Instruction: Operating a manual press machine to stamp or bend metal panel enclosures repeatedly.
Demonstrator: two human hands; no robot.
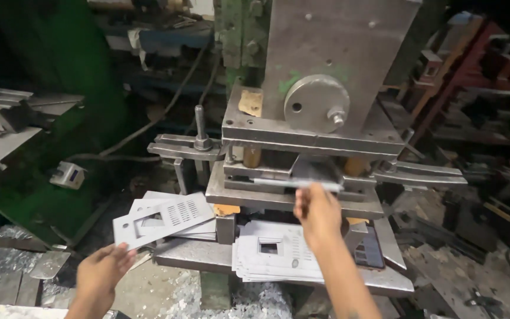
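Holding punched sheet [163, 218] by its corner, left hand [103, 269] below-left of press [308, 147]; right hand [319, 211] apparently pinching flat blank [297, 184] at press die opening.

Your right hand [319, 214] holds a metal sheet [297, 184] in the press [314, 118] ahead, above the stack of punched plates [273, 254], while your left hand [103, 273] holds another plate [163, 220] to the left.

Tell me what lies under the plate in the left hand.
The plate in the left hand overlaps a stack of similar sheets on the press bed. How many sheets, and the bed beneath, stay covered.
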